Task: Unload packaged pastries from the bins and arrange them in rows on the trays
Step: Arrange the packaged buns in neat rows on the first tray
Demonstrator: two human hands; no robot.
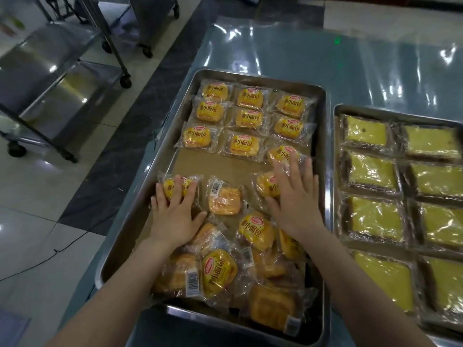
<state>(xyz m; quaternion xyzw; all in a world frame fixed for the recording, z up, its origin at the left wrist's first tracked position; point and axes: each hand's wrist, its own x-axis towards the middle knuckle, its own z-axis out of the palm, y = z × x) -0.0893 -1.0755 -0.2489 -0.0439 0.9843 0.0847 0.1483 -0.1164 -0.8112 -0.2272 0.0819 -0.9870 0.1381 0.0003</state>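
A steel tray (pixel 325 171) lined with brown paper holds small yellow-wrapped buns. Three rows of three buns (pixel 246 117) lie in order at its far end. My left hand (pixel 175 216) lies flat with straight fingers on a bun (pixel 175 187) at the tray's left edge. My right hand (pixel 293 196) lies flat on another bun (pixel 266 184) near the right edge, its fingertips reaching the bun (pixel 281 154) above. One bun (pixel 225 199) lies barcode-up between my hands. A loose heap of buns (pixel 233 269) fills the near end.
A second steel tray (pixel 337 146) to the right holds rows of clear-wrapped yellow-green cake slices (pixel 373 216). Both trays stand on a counter covered in shiny plastic film (pixel 325 53). Wheeled steel racks (pixel 50 78) stand on the tiled floor at the left.
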